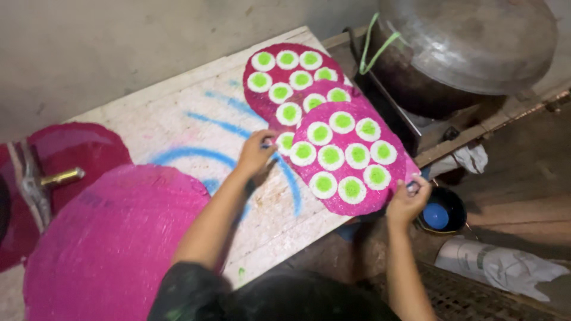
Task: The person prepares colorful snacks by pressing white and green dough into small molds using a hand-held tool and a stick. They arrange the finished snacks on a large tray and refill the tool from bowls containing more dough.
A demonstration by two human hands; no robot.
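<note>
Gripping pink dotted disc (348,157) with both hands, bowl (443,211) seemingly holding blue paint

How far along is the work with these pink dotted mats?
Done: two pink mats carry white-and-green dots, the far mat lying on the board. In hand: left hand and right hand hold the near mat by its edges. Left: the plain pink mat has no dots.

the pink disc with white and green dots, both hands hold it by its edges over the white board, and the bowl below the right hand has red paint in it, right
Not quite: the paint is blue, not red. The head view shows the left hand and the right hand holding the pink disc by its edges over the white board, and the dark bowl just below the right hand holds blue paint.
</note>
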